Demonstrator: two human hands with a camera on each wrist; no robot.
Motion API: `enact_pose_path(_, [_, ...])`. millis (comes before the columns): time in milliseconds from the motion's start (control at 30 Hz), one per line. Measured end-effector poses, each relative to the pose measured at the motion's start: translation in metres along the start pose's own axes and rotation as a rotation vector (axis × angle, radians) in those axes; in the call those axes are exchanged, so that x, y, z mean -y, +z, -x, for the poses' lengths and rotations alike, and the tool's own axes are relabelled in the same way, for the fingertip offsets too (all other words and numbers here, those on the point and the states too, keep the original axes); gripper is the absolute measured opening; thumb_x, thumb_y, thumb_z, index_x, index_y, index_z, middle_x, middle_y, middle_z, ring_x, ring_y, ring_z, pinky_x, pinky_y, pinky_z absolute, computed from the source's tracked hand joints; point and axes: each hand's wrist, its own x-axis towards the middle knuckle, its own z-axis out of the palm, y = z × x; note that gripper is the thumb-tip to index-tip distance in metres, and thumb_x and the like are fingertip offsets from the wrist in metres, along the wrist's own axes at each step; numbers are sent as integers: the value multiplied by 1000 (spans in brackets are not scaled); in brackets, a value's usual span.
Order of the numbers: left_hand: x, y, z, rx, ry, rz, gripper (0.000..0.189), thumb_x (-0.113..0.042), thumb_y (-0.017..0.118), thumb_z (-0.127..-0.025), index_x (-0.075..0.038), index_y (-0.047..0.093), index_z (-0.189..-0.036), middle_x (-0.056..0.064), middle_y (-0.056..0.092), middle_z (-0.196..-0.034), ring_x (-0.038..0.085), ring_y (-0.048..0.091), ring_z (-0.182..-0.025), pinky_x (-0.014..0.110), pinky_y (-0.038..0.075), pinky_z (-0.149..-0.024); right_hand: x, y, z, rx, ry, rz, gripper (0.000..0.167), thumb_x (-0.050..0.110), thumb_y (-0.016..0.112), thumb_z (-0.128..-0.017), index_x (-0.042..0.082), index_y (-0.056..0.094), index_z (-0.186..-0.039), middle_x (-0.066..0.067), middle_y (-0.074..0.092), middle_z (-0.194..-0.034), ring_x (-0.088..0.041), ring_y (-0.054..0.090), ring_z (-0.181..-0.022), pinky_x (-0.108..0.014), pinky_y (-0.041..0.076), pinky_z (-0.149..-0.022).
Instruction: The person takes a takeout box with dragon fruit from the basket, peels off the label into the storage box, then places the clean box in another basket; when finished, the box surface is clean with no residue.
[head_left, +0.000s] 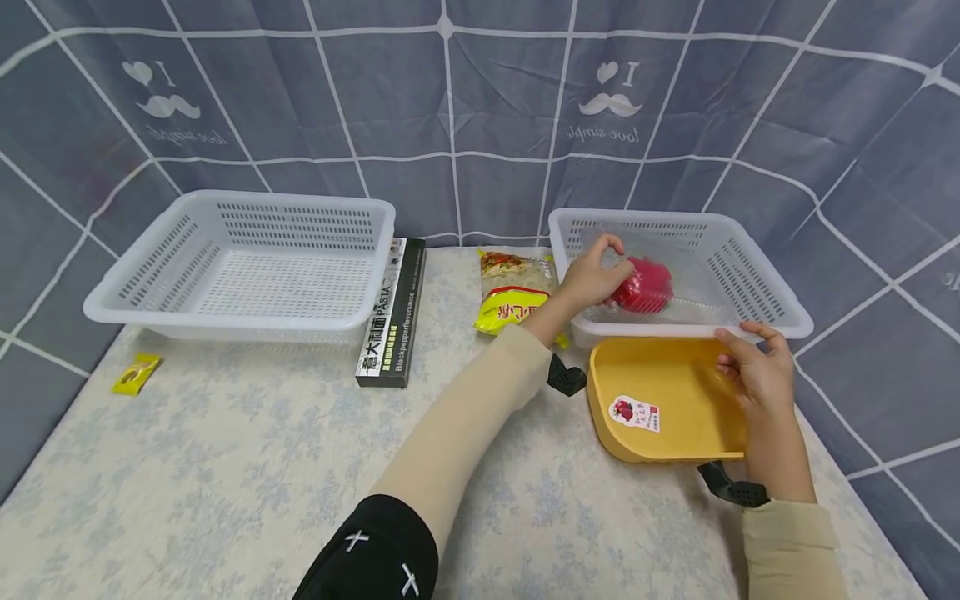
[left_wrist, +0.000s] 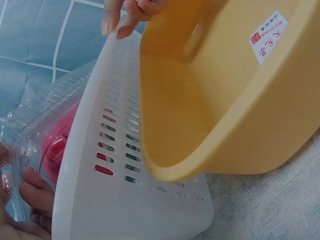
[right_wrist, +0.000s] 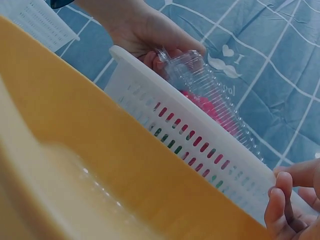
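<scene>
My left hand [head_left: 591, 277] grips the left end of a clear plastic box [head_left: 697, 285] with bright pink-red contents [head_left: 647, 286]. The box sits tilted in the right white basket [head_left: 772, 292], partly above its rim in the right wrist view. With thumb and finger, my right hand [head_left: 763, 371] pinches the basket's front rim near its right corner. Directly in front of that basket is a yellow tub [head_left: 675, 367] with a small dragon-fruit sticker [head_left: 634, 413]. Through the basket's slots [right_wrist: 192, 135], red and green show; what lies under the box is hidden.
Another white basket [head_left: 285, 283] stands at the back left. Beside it lies a black-and-white pasta box [head_left: 392, 312]. A yellow food bag [head_left: 513, 292] is between the baskets, partly behind my left forearm. A small yellow packet [head_left: 137, 373] lies far left.
</scene>
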Motion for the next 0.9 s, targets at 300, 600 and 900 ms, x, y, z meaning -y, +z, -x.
enact_pose_path(300, [-1, 2, -3, 25, -29, -74, 21, -28, 54, -96, -22, 41, -112, 6, 50, -82, 11, 40, -48, 20, 39, -45, -1, 0, -1, -3, -10, 16, 42, 5, 77, -82, 17, 45, -107, -3, 61, -65, -13, 56, -41, -22, 52, -43])
enact_pose_path(600, [-5, 3, -3, 70, -30, -167, 23, -27, 52, -98, -21, 38, -115, 2, 38, -64, 11, 33, -48, 21, 33, -46, 0, -1, -1, 10, 5, 10, 43, 5, 77, -82, 17, 45, -107, -3, 64, -65, -13, 56, -42, -22, 53, -43])
enact_pose_path(900, [-5, 10, -7, 66, -72, -239, 29, -32, 52, -101, -20, 34, -120, 2, 40, -63, 13, 37, -51, 23, 34, -50, 0, 0, 0, 24, -7, -4, 41, 4, 76, -83, 17, 45, -107, -3, 63, -64, -13, 56, -42, -22, 53, -44])
